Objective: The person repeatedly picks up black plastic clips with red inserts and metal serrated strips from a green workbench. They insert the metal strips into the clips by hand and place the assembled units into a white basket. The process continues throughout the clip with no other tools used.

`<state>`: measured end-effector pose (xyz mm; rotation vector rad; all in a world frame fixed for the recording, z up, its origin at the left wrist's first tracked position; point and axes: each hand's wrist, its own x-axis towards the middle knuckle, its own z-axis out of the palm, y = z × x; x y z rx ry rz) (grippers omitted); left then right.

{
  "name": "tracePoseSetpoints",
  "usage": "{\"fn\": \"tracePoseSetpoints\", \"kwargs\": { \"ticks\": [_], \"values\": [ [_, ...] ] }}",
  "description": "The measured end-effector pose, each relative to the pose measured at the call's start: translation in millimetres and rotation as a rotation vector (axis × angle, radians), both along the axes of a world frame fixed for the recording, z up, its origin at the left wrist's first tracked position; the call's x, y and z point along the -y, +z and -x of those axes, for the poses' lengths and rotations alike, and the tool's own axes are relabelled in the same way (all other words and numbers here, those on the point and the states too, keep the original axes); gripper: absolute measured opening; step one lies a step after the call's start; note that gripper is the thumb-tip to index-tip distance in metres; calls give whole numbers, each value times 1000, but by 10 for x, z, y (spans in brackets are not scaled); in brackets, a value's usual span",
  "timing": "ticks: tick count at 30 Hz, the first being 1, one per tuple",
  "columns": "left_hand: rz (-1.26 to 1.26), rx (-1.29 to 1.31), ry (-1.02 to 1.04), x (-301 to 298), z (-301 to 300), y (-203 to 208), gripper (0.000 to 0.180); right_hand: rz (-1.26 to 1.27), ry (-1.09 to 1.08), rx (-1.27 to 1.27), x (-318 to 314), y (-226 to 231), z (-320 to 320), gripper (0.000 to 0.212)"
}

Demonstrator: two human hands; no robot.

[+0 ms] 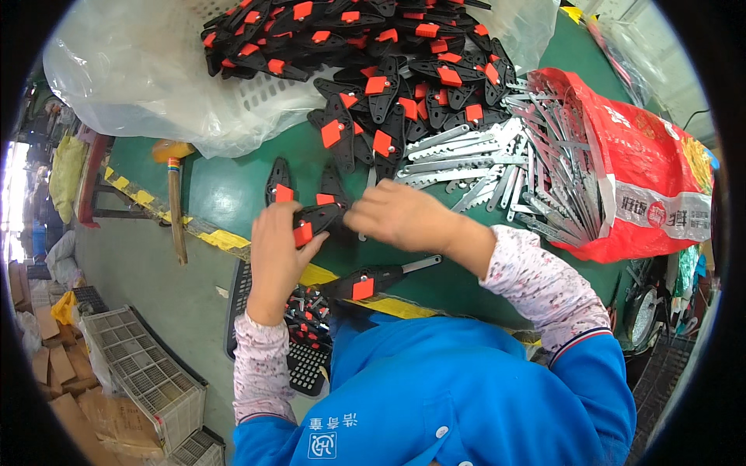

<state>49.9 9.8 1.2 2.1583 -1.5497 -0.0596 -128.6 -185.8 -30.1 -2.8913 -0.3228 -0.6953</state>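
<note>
My left hand [273,247] is closed round a black plastic clamp-like part [330,212] with a red tab, just above the green table. At its right end the fingers of my right hand [412,216] are pressed together; what they pinch, if anything, is hidden. Two similar black parts lie just beyond my left hand, one to the left [277,179] and one to the right [332,183]. Nearer my body, another black part [361,284] rests at the table edge with a toothed metal strip [422,264] sticking out of it.
Beyond my hands is a heap of black parts [378,85] on clear plastic sheeting [132,85]. Toothed metal strips [466,161] spill from a red bag [645,155] at right. A mallet [176,202] lies at the left edge. A black basket [305,373] sits below.
</note>
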Motion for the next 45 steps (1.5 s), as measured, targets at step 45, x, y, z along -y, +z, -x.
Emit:
{"fn": "tracePoseSetpoints", "kwargs": {
  "ticks": [45],
  "values": [
    [17, -101, -218, -261, 515, 63, 67, -175, -216, -32, -233, 331, 539, 48]
  ]
}}
